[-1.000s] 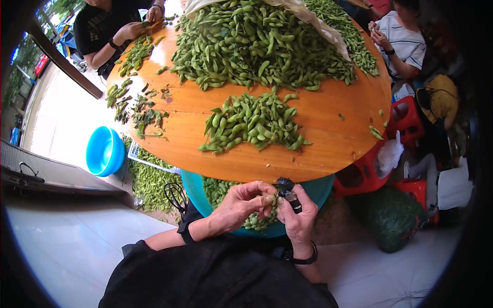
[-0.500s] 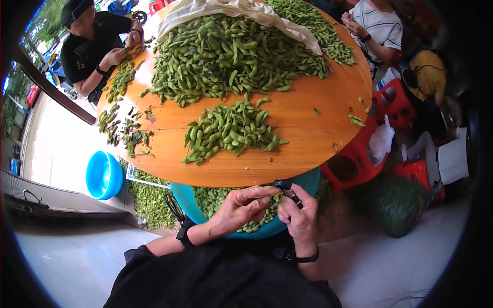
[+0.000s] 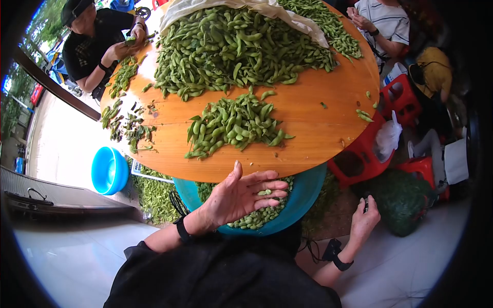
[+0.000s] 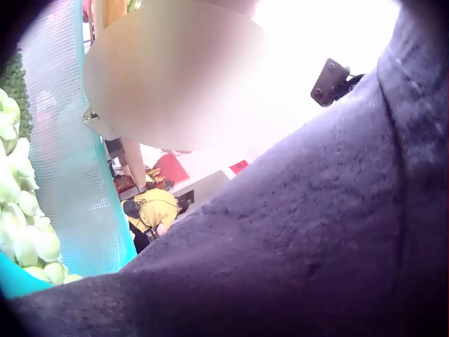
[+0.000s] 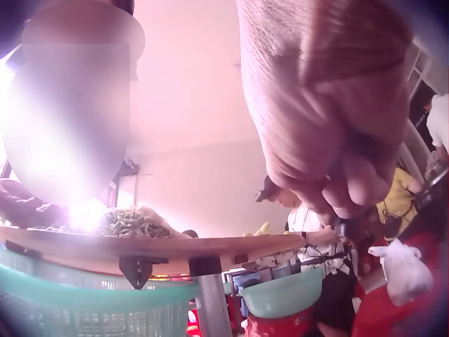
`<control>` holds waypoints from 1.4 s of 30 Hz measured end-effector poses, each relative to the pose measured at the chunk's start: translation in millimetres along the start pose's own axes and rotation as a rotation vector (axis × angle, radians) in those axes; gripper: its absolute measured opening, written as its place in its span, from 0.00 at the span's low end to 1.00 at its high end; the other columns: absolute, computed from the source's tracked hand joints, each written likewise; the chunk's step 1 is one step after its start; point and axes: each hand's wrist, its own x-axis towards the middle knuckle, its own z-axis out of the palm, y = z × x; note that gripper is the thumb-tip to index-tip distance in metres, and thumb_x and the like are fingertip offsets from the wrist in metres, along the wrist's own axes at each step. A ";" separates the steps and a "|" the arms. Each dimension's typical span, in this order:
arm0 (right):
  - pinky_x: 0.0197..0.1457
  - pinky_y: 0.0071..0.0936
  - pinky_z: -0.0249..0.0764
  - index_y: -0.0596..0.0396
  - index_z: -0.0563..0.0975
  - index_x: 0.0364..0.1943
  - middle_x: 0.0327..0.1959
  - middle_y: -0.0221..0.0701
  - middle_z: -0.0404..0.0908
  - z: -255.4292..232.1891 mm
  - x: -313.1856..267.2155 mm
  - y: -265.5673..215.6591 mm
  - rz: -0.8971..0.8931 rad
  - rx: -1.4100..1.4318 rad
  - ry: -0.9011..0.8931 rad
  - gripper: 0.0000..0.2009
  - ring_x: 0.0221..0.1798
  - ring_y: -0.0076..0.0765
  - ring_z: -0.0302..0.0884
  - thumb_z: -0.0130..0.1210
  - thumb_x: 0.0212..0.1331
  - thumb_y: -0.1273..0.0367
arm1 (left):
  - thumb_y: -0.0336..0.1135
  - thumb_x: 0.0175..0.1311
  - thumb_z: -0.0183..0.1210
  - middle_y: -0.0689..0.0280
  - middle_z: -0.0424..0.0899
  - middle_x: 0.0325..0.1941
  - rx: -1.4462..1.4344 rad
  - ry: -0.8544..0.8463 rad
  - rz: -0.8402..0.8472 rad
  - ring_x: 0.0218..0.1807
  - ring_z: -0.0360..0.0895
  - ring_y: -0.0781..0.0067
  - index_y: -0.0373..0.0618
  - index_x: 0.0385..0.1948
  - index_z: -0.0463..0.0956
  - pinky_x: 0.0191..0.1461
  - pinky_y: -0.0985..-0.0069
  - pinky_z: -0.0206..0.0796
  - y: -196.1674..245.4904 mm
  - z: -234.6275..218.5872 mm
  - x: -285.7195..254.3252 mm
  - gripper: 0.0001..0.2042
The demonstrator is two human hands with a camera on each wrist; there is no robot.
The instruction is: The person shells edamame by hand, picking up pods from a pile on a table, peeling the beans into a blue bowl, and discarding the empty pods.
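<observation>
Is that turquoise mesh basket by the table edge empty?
Not empty: the turquoise mesh basket holds pale green shelled beans, below its rim.

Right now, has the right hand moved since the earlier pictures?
Yes. In the head view, the right hand has moved right, from over the tub to beyond its rim.
</observation>
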 end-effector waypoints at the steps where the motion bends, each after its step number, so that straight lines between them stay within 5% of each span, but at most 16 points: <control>1: 0.46 0.42 0.75 0.71 0.78 0.45 0.40 0.53 0.82 1.4 -1.3 -2.2 0.001 0.001 0.001 0.12 0.42 0.59 0.80 0.57 0.58 0.76 | 0.62 0.74 0.34 0.47 0.72 0.64 0.002 -0.001 0.000 0.68 0.67 0.51 0.31 0.65 0.62 0.69 0.62 0.62 -0.3 -3.7 -0.5 0.37; 3: 0.46 0.42 0.75 0.71 0.78 0.44 0.40 0.53 0.82 5.5 -1.7 -4.3 0.001 0.018 -0.016 0.11 0.42 0.59 0.80 0.57 0.58 0.77 | 0.60 0.75 0.35 0.53 0.80 0.56 0.715 -0.054 0.120 0.66 0.71 0.57 0.33 0.63 0.65 0.69 0.64 0.61 3.1 -14.3 -3.7 0.34; 4: 0.46 0.42 0.75 0.71 0.78 0.44 0.40 0.53 0.82 8.3 -1.4 -4.2 0.002 0.022 -0.011 0.11 0.42 0.59 0.80 0.57 0.58 0.77 | 0.49 0.76 0.44 0.56 0.85 0.45 1.126 0.086 0.112 0.64 0.72 0.61 0.36 0.56 0.74 0.64 0.66 0.65 16.6 16.7 -13.0 0.24; 5: 0.46 0.42 0.75 0.71 0.78 0.44 0.39 0.53 0.82 11.3 -1.4 -3.9 -0.029 0.024 0.002 0.11 0.41 0.59 0.80 0.57 0.58 0.77 | 0.49 0.76 0.44 0.56 0.85 0.45 1.132 0.083 0.114 0.64 0.72 0.61 0.36 0.56 0.74 0.64 0.66 0.65 18.8 21.1 -11.5 0.24; 8: 0.45 0.41 0.75 0.71 0.78 0.43 0.38 0.52 0.81 13.2 0.8 -11.9 -0.071 0.054 0.011 0.11 0.40 0.58 0.80 0.56 0.58 0.77 | 0.26 0.58 0.65 0.60 0.81 0.31 1.879 0.254 0.751 0.43 0.79 0.63 0.40 0.41 0.81 0.38 0.70 0.72 22.1 27.5 6.2 0.09; 12: 0.45 0.41 0.75 0.71 0.78 0.43 0.37 0.52 0.81 13.4 1.1 -34.6 -0.068 0.130 -0.029 0.11 0.40 0.58 0.80 0.56 0.59 0.77 | 0.30 0.56 0.65 0.63 0.70 0.31 2.286 0.310 1.032 0.36 0.72 0.62 0.40 0.36 0.80 0.34 0.67 0.69 35.2 27.2 51.5 0.08; 15: 0.44 0.41 0.75 0.71 0.78 0.43 0.37 0.51 0.81 14.2 -0.9 -42.6 -0.078 0.145 -0.055 0.10 0.40 0.57 0.80 0.56 0.59 0.77 | 0.30 0.54 0.64 0.62 0.70 0.34 2.414 0.334 0.993 0.39 0.72 0.61 0.41 0.33 0.78 0.36 0.66 0.69 35.9 22.0 67.3 0.07; 19: 0.44 0.41 0.75 0.69 0.78 0.43 0.37 0.50 0.81 13.4 -5.3 -53.8 -0.079 0.191 -0.068 0.10 0.39 0.56 0.80 0.56 0.58 0.77 | 0.29 0.52 0.64 0.62 0.69 0.35 2.490 0.398 0.963 0.40 0.72 0.60 0.41 0.31 0.77 0.38 0.65 0.70 31.6 16.5 73.9 0.07; 23: 0.41 0.38 0.75 0.65 0.79 0.42 0.34 0.46 0.81 4.9 -7.6 -90.2 -0.088 0.423 -0.192 0.10 0.37 0.51 0.81 0.54 0.56 0.79 | 0.26 0.54 0.64 0.63 0.74 0.34 2.182 0.324 1.130 0.36 0.74 0.61 0.42 0.32 0.77 0.36 0.67 0.70 27.2 28.1 61.8 0.06; 25: 0.34 0.31 0.74 0.65 0.78 0.43 0.29 0.39 0.79 14.1 -15.5 -105.6 -0.067 0.658 -0.338 0.09 0.29 0.37 0.79 0.53 0.58 0.78 | 0.24 0.56 0.65 0.62 0.78 0.33 1.795 0.201 0.824 0.34 0.77 0.66 0.42 0.34 0.77 0.36 0.74 0.70 23.1 30.6 46.1 0.07; 26: 0.30 0.26 0.71 0.65 0.77 0.44 0.26 0.34 0.77 12.2 -18.4 -117.0 0.041 0.841 -0.503 0.09 0.26 0.29 0.75 0.53 0.60 0.78 | 0.23 0.60 0.64 0.65 0.82 0.34 1.653 0.193 0.590 0.33 0.79 0.77 0.39 0.36 0.77 0.36 0.79 0.69 23.3 37.1 34.0 0.06; 28: 0.22 0.15 0.62 0.65 0.74 0.46 0.21 0.22 0.69 10.1 -19.9 -146.1 0.186 1.215 -0.788 0.09 0.20 0.13 0.64 0.51 0.65 0.76 | 0.22 0.61 0.63 0.66 0.82 0.36 1.411 0.162 0.496 0.35 0.78 0.79 0.38 0.37 0.77 0.36 0.79 0.71 14.5 25.6 23.1 0.06; 29: 0.22 0.17 0.60 0.66 0.74 0.46 0.19 0.22 0.66 12.2 -22.4 -156.2 0.202 1.336 -0.858 0.08 0.19 0.14 0.61 0.49 0.67 0.76 | 0.21 0.62 0.62 0.67 0.82 0.37 1.171 0.137 0.406 0.37 0.78 0.82 0.37 0.38 0.77 0.37 0.79 0.72 9.7 19.8 17.2 0.05; 33: 0.22 0.17 0.56 0.66 0.74 0.49 0.19 0.20 0.65 19.2 -26.8 -176.2 0.242 1.423 -1.011 0.10 0.19 0.13 0.57 0.49 0.68 0.76 | 0.21 0.62 0.62 0.66 0.81 0.36 1.302 0.207 0.571 0.41 0.78 0.82 0.36 0.38 0.77 0.43 0.78 0.75 4.3 16.7 1.5 0.05; 37: 0.23 0.17 0.56 0.67 0.74 0.51 0.19 0.21 0.65 23.1 -31.7 -178.8 0.276 1.420 -1.056 0.11 0.20 0.14 0.57 0.48 0.68 0.76 | 0.18 0.55 0.65 0.62 0.81 0.30 1.611 0.203 0.803 0.33 0.81 0.69 0.38 0.35 0.80 0.35 0.75 0.72 4.6 7.8 -2.8 0.08; 42: 0.23 0.17 0.56 0.67 0.74 0.51 0.20 0.21 0.66 21.8 -34.0 -180.9 0.293 1.426 -1.067 0.11 0.20 0.14 0.58 0.48 0.69 0.76 | 0.18 0.53 0.62 0.62 0.76 0.28 1.596 0.265 0.838 0.31 0.78 0.62 0.42 0.34 0.80 0.33 0.71 0.68 -3.4 6.4 -6.3 0.08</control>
